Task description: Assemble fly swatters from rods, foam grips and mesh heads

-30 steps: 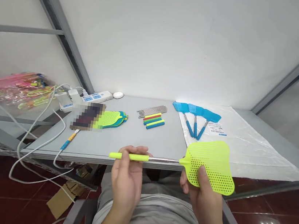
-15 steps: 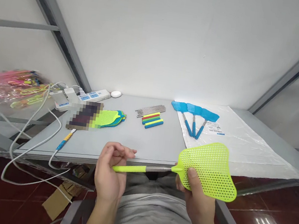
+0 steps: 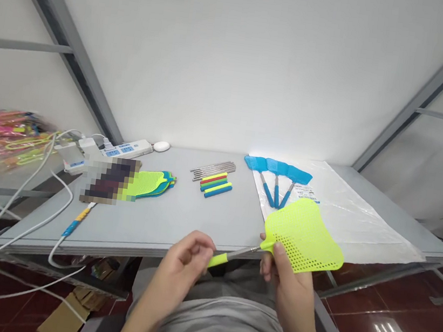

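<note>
A yellow-green fly swatter [image 3: 306, 234] is held across my lap, just off the table's front edge. My right hand [image 3: 288, 278] grips it where the perforated head meets the metal rod, thumb on top. My left hand [image 3: 186, 262] is closed round the end of its yellow-green handle sleeve [image 3: 218, 260], hiding part of it. Beyond, three blue fly swatters [image 3: 279, 168] lie fanned on a white plastic bag [image 3: 345, 215]. Several metal rods [image 3: 215, 169] and several coloured handle sleeves [image 3: 218, 189] lie mid-table. Green and blue swatter heads [image 3: 149, 184] are stacked at the left.
A blurred-out dark object [image 3: 109, 181] covers part of the stacked heads. Behind it are a power strip [image 3: 126, 149] and a white oval object [image 3: 161, 146]. White cables [image 3: 16, 204] loop over the left table edge. Grey frame posts stand on both sides.
My left hand has moved right and closed on the handle sleeve, having been open beside it. The swatter has tilted, with its head up slightly. The view has shifted a little.
</note>
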Motion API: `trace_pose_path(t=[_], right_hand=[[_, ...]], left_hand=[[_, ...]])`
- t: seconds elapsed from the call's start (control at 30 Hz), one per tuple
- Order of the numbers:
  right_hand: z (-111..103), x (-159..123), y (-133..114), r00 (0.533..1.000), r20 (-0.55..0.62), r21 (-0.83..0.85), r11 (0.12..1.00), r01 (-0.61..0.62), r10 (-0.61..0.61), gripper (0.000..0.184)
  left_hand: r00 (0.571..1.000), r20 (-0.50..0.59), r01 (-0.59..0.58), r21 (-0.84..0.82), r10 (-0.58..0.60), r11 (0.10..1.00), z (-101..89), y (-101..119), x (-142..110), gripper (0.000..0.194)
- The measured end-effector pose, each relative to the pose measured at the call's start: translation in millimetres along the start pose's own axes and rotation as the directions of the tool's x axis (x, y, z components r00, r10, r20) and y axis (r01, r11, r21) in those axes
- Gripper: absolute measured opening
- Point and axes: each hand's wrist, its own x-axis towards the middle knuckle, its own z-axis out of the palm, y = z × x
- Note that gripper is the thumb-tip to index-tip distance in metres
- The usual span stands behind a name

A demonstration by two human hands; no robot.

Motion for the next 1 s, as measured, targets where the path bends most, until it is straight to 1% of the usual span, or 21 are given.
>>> trace_pose_path(t=[0.07,0.1,0.17,0.2,0.27,0.3,0.37,0.47,0.5,0.57,0.63,0.7,0.73,0.77,0.8,0.83,0.87,0.9,0.93,1.0], right_hand=[[2,-3,7,0.996,0.081,-0.057,0.998,-0.039,0.044,0.037],[4,-5,9,0.987,0.146,-0.098,0.994,-0.05,0.064,0.036],[9,-9,11,0.962,0.263,-0.177,0.984,-0.032,0.078,0.034],[11,-9,10,0.954,0.292,-0.203,0.979,-0.003,0.064,0.033],[11,-7,9,0.957,0.291,-0.231,0.971,0.065,0.005,0.031],[10,-4,8,0.963,0.269,-0.239,0.967,0.09,-0.023,0.03],[6,2,7,0.977,0.204,-0.269,0.957,0.11,-0.054,0.032],[-2,14,7,0.995,0.067,-0.374,0.923,0.09,-0.07,0.042],[-4,17,7,0.996,0.05,-0.421,0.903,0.084,-0.07,0.046],[-5,23,2,0.996,0.077,-0.505,0.86,0.078,-0.045,0.049],[-4,27,-7,0.99,0.137,-0.566,0.82,0.087,-0.01,0.049],[-3,30,-21,0.984,0.18,-0.605,0.787,0.119,-0.011,0.046],[-4,32,-28,0.98,0.196,-0.621,0.771,0.145,-0.027,0.045],[-5,33,-34,0.977,0.207,-0.638,0.751,0.172,-0.047,0.043],[-8,36,-38,0.976,0.21,-0.659,0.728,0.19,-0.064,0.042],[-12,38,-41,0.977,0.2,-0.687,0.699,0.198,-0.08,0.042],[-17,42,-41,0.979,0.177,-0.726,0.658,0.199,-0.1,0.042],[-24,46,-38,0.981,0.151,-0.775,0.601,0.196,-0.126,0.042],[-32,51,-33,0.98,0.123,-0.826,0.53,0.189,-0.157,0.042],[-48,62,-18,0.968,0.096,-0.916,0.36,0.178,-0.233,0.042]], left_hand=[[0.995,0.093,0.026,0.067,-0.033,0.997,6.4,2,-5,0.021],[0.988,0.145,0.054,0.059,-0.062,0.997,13.1,2,-6,0.022],[0.956,0.256,0.161,-0.045,-0.144,0.986,31.1,-2,-8,0.028],[0.946,0.277,0.203,-0.11,-0.166,0.973,41.0,-5,-7,0.031],[0.941,0.292,0.233,-0.186,-0.173,0.954,59.2,-11,-3,0.038],[0.944,0.287,0.225,-0.197,-0.164,0.954,66.4,-14,-1,0.041],[0.958,0.255,0.167,-0.139,-0.127,0.976,75.6,-17,5,0.043],[0.972,0.231,0.018,0.077,-0.035,0.997,78.3,-14,12,0.038],[0.97,0.242,-0.027,0.139,-0.008,0.99,77.8,-12,14,0.037],[0.958,0.285,-0.079,0.188,0.023,0.979,77.0,-6,18,0.036],[0.948,0.316,-0.095,0.183,0.033,0.978,77.3,1,21,0.036],[0.95,0.311,-0.113,0.216,0.041,0.97,78.3,10,27,0.039],[0.956,0.289,-0.132,0.277,0.049,0.952,78.8,15,32,0.041],[0.964,0.26,-0.159,0.383,0.058,0.91,79.3,21,39,0.042],[0.971,0.227,-0.179,0.502,0.071,0.846,80.0,26,48,0.043],[0.976,0.201,-0.196,0.634,0.085,0.748,81.0,31,60,0.044],[0.98,0.177,-0.195,0.768,0.091,0.61,82.5,35,75,0.043],[0.983,0.16,-0.184,0.807,0.092,0.561,84.6,38,92,0.039],[0.984,0.153,-0.177,0.826,0.09,0.535,87.5,41,110,0.038],[0.987,0.148,-0.158,0.858,0.06,0.489,95.8,42,148,0.038]])
